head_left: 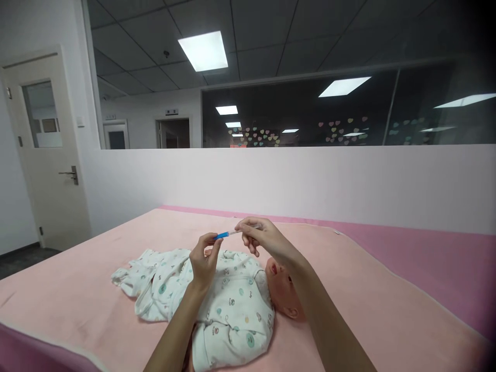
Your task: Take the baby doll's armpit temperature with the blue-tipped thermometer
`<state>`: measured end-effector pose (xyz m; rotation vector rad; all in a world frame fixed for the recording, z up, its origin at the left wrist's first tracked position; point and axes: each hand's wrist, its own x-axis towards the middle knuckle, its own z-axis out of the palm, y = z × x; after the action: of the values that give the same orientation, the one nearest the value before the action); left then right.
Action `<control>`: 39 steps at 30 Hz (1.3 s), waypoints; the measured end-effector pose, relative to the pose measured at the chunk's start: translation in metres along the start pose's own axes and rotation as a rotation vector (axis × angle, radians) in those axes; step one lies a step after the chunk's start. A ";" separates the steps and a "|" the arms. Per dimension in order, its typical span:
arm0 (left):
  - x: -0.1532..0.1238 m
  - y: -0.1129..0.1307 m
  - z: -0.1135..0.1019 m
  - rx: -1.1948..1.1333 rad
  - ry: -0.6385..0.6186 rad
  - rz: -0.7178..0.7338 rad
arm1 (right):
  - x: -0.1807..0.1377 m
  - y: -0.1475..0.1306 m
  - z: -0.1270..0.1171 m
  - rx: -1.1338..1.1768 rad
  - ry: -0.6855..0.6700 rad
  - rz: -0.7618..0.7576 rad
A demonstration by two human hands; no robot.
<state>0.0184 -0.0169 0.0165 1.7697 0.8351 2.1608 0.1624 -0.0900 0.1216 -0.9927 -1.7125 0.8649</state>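
Note:
Above a baby doll (pixel 282 294), both my hands hold a slim thermometer-like stick (pixel 222 235) between them. Its blue end is pinched between the thumb and fingers of my left hand (pixel 204 261). Around the clear, pale end close the thumb and fingertips of my right hand (pixel 261 235), which partly hide it. The doll lies on its back with its head to the right, partly behind my right forearm. White patterned baby clothes (pixel 236 310) cover its body, and their legs stretch to the left. I cannot make out any markings on the stick.
A peach-coloured sheet (pixel 368 289) lies under the doll, over a pink cover (pixel 442 258) that shows along the edges. Behind the bed surface stands a low white wall (pixel 310 186) with glass above it. A closed door (pixel 48 170) is at the left.

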 end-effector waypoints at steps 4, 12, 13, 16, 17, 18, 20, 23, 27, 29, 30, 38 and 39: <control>-0.007 -0.015 -0.010 0.094 -0.228 -0.120 | -0.016 -0.018 -0.013 -0.253 0.141 -0.129; -0.010 -0.029 -0.004 0.149 -0.613 -0.261 | 0.000 0.024 -0.040 -0.310 0.240 -0.118; -0.011 -0.030 -0.004 0.143 -0.612 -0.279 | 0.003 0.029 -0.042 -0.399 0.253 -0.081; -0.011 -0.035 -0.002 0.118 -0.612 -0.328 | 0.007 0.037 -0.047 -0.383 0.291 -0.121; -0.011 -0.036 -0.002 0.112 -0.616 -0.336 | 0.007 0.036 -0.049 -0.334 0.314 -0.155; -0.011 -0.037 -0.001 0.106 -0.619 -0.342 | 0.006 0.035 -0.050 -0.300 0.333 -0.177; -0.011 -0.039 -0.001 0.093 -0.615 -0.352 | 0.004 0.030 -0.049 -0.365 0.338 -0.147; -0.012 -0.038 -0.001 0.080 -0.610 -0.360 | -0.001 0.018 -0.041 -0.618 0.298 -0.033; -0.012 -0.036 -0.002 0.111 -0.618 -0.312 | -0.009 0.007 -0.029 -0.448 0.165 -0.141; -0.012 -0.036 -0.002 0.127 -0.617 -0.284 | -0.009 0.008 -0.019 -0.316 0.114 -0.204; -0.012 -0.035 -0.002 0.133 -0.614 -0.283 | -0.008 0.009 -0.014 -0.289 0.118 -0.220; -0.013 -0.033 -0.002 0.118 -0.624 -0.319 | -0.015 -0.010 0.002 -0.026 0.201 -0.324; -0.013 -0.032 -0.002 0.122 -0.622 -0.327 | -0.015 -0.009 -0.004 0.074 0.156 -0.306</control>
<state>0.0140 0.0024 -0.0123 2.0186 1.0019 1.2679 0.1672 -0.1065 0.1247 -0.7057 -1.6329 0.6304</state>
